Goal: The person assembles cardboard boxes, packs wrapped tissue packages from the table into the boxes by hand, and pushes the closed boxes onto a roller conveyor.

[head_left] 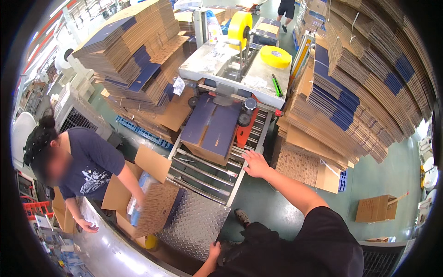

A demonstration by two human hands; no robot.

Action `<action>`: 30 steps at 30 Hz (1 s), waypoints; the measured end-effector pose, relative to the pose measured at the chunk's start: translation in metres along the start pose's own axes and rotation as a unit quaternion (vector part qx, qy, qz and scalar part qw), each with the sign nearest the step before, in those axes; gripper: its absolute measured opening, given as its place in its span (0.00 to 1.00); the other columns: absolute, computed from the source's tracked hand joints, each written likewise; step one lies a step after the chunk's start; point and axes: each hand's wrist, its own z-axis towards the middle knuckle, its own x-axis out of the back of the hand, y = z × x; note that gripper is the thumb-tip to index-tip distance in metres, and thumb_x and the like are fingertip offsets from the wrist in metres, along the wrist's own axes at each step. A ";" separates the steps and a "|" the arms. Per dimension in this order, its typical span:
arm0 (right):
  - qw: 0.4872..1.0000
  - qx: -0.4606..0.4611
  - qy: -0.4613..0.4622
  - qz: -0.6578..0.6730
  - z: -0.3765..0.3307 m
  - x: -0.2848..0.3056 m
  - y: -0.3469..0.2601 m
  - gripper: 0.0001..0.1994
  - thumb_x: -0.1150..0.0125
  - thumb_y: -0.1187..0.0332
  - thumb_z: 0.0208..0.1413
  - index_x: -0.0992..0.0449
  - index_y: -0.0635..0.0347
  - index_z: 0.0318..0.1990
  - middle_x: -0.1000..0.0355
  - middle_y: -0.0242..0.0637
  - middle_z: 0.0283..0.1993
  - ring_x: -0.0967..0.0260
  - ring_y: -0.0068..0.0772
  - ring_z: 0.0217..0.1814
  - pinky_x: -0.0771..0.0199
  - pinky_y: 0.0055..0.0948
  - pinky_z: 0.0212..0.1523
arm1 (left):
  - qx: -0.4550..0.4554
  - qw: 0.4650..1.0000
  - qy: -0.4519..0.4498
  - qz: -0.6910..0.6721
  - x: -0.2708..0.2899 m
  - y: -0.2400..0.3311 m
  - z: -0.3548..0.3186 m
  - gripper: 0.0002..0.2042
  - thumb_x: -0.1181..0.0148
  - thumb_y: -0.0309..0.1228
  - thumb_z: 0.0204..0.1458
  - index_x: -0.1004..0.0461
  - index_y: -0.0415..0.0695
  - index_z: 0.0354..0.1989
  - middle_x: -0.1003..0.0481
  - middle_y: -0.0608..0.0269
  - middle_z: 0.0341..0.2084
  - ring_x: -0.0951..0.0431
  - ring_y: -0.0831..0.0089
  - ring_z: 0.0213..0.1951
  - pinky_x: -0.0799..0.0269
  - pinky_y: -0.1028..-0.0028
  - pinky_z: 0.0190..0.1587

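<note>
Head view: the right hand [255, 163], fingers spread wide, is near the dark-blue carton [212, 129], set on rollers [201, 172] (presumably to slide easily); the left hand [215, 250] shows its fingers too poorly to tell.

Glossy green floor [378, 180] I see at right, steel desk [106, 244] lower left, glare [127, 261] on its top, blue pallet [140, 132] beyond

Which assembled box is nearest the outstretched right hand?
The blue-topped carton on the rollers, left of the right hand; the open carton at left and brown floor carton are farther.
</note>
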 end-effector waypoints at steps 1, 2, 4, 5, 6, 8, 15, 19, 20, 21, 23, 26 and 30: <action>1.000 0.002 0.016 0.010 0.005 0.000 -0.004 0.36 0.36 0.55 0.56 0.38 0.56 0.70 0.47 0.46 0.76 0.54 0.48 0.80 0.52 0.51 0.75 | -0.066 0.998 -0.008 0.019 0.006 -0.014 -0.007 0.22 0.46 0.32 0.57 0.30 0.34 0.58 0.31 0.35 0.58 0.28 0.43 0.58 0.35 0.47 0.63; 0.999 0.022 0.046 0.007 0.016 0.004 -0.011 0.36 0.36 0.55 0.56 0.38 0.55 0.70 0.47 0.47 0.76 0.54 0.50 0.80 0.52 0.52 0.75 | -0.056 0.998 -0.019 0.022 0.004 -0.015 -0.009 0.23 0.45 0.33 0.57 0.31 0.33 0.59 0.30 0.36 0.58 0.28 0.44 0.58 0.34 0.48 0.62; 0.983 0.101 0.143 -0.051 0.052 0.018 -0.011 0.36 0.38 0.54 0.56 0.40 0.57 0.71 0.50 0.51 0.77 0.56 0.54 0.80 0.55 0.53 0.77 | -0.040 0.998 -0.050 0.030 -0.001 -0.012 -0.009 0.26 0.45 0.35 0.58 0.33 0.32 0.62 0.30 0.39 0.59 0.27 0.46 0.57 0.33 0.50 0.62; 0.969 0.152 0.184 -0.058 0.080 0.033 -0.033 0.37 0.39 0.54 0.57 0.42 0.58 0.72 0.51 0.53 0.77 0.58 0.54 0.81 0.57 0.53 0.77 | 0.004 0.998 -0.013 -0.059 0.002 -0.020 -0.009 0.23 0.46 0.35 0.62 0.34 0.37 0.63 0.26 0.49 0.48 0.26 0.61 0.44 0.31 0.62 0.45; 0.949 0.187 0.249 -0.049 0.110 0.051 -0.054 0.37 0.39 0.55 0.58 0.43 0.58 0.72 0.51 0.52 0.77 0.58 0.54 0.81 0.58 0.54 0.77 | 0.046 0.988 0.024 -0.147 0.006 -0.029 -0.006 0.21 0.46 0.36 0.66 0.35 0.41 0.64 0.22 0.59 0.36 0.25 0.75 0.30 0.30 0.75 0.28; 0.906 0.232 0.354 -0.014 0.168 0.096 -0.113 0.38 0.37 0.56 0.56 0.42 0.59 0.72 0.50 0.52 0.77 0.56 0.55 0.80 0.55 0.54 0.76 | -0.099 0.988 0.066 -0.099 0.017 -0.077 -0.024 0.20 0.48 0.36 0.66 0.35 0.40 0.63 0.21 0.58 0.39 0.23 0.75 0.32 0.27 0.73 0.31; 0.965 0.128 0.224 -0.048 0.285 -0.023 -0.059 0.42 0.45 0.45 0.60 0.47 0.63 0.74 0.53 0.47 0.79 0.60 0.45 0.82 0.61 0.52 0.78 | 0.146 0.960 0.083 -0.224 -0.030 -0.085 -0.070 0.22 0.47 0.36 0.67 0.36 0.36 0.63 0.20 0.57 0.41 0.20 0.71 0.41 0.23 0.72 0.44; 0.976 0.106 0.184 -0.055 0.330 -0.036 -0.030 0.40 0.46 0.45 0.61 0.44 0.62 0.73 0.51 0.48 0.78 0.60 0.45 0.82 0.61 0.51 0.78 | -0.036 0.996 0.029 -0.082 -0.038 -0.057 -0.062 0.25 0.43 0.36 0.65 0.37 0.36 0.65 0.20 0.57 0.44 0.20 0.69 0.46 0.25 0.71 0.51; 0.976 0.109 0.182 -0.048 0.325 -0.035 -0.042 0.40 0.46 0.45 0.61 0.44 0.62 0.73 0.51 0.48 0.78 0.60 0.45 0.82 0.61 0.51 0.78 | 0.009 0.993 0.001 -0.120 -0.040 -0.056 -0.065 0.26 0.41 0.37 0.64 0.37 0.36 0.66 0.20 0.58 0.44 0.20 0.70 0.46 0.26 0.72 0.52; 0.974 0.115 0.192 -0.041 0.322 -0.027 -0.060 0.38 0.45 0.47 0.61 0.42 0.62 0.72 0.50 0.49 0.78 0.59 0.46 0.82 0.61 0.51 0.78 | 0.054 0.986 -0.021 -0.155 -0.041 -0.066 -0.069 0.28 0.38 0.37 0.62 0.37 0.36 0.66 0.20 0.59 0.44 0.20 0.71 0.45 0.26 0.73 0.52; 0.950 0.165 0.262 -0.030 0.289 -0.022 -0.096 0.33 0.41 0.52 0.58 0.36 0.60 0.68 0.46 0.52 0.75 0.53 0.54 0.78 0.55 0.55 0.76 | 0.031 0.977 0.007 -0.212 -0.040 -0.069 -0.064 0.28 0.38 0.37 0.62 0.37 0.36 0.66 0.20 0.59 0.44 0.20 0.71 0.44 0.26 0.73 0.51; 0.907 0.292 0.273 0.135 0.180 -0.023 -0.124 0.27 0.31 0.67 0.46 0.28 0.59 0.57 0.35 0.51 0.63 0.40 0.56 0.67 0.39 0.53 0.67 | 0.056 0.957 0.049 -0.281 -0.041 -0.038 -0.053 0.25 0.41 0.32 0.62 0.36 0.34 0.64 0.20 0.58 0.41 0.20 0.73 0.41 0.24 0.74 0.46; 0.945 0.284 -0.059 0.151 0.033 -0.055 -0.132 0.18 0.35 0.64 0.52 0.21 0.54 0.51 0.26 0.45 0.56 0.29 0.51 0.60 0.27 0.46 0.58 | -0.037 0.995 0.051 -0.076 -0.003 -0.017 -0.052 0.22 0.40 0.28 0.61 0.34 0.33 0.62 0.20 0.57 0.41 0.19 0.73 0.40 0.23 0.75 0.42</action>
